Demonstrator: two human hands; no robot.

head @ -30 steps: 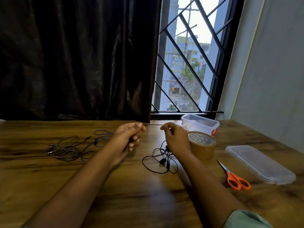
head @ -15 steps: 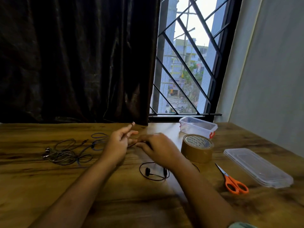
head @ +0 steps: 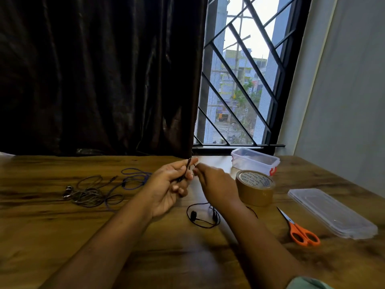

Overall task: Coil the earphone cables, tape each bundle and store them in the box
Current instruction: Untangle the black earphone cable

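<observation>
**First cable in hand, bundle barely begun**

The wooden table point(head: 62, 236) carried everything, below a dark curtain point(head: 93, 69) and a barred window point(head: 239, 80). Toward the right lay one clear lid point(head: 333, 213), and at the far edge stood one open clear box point(head: 254, 161), empty as far as could be seen. Just in front of the box sat one roll of brown tape point(head: 255, 188), and near the lid one pair of orange-handled scissors point(head: 300, 232).

The left hand point(head: 166, 190) was raised, its fingers closed around gathered strands of one black earphone cable point(head: 203, 215). The right hand point(head: 216, 184) was blurred beside it, fingertips drawn together near the same strands; whether it actually pinched the cable could not be told. The cable's free end, with two earbuds, trailed in a loop on the table under the right forearm.

To the left lay a loose tangle point(head: 89, 192) of grey cable, with one blue cable point(head: 135, 178) overlapping it; how many sets the grey part held could not be counted.

Risks, as a judgement: the loops held in the left hand could spring open if that grip eased before tape was on. The trailing loop could snag under the right forearm and jerk the bundle. The tape needed a free hand to be pulled and cut, so the bundle could slacken then.
</observation>
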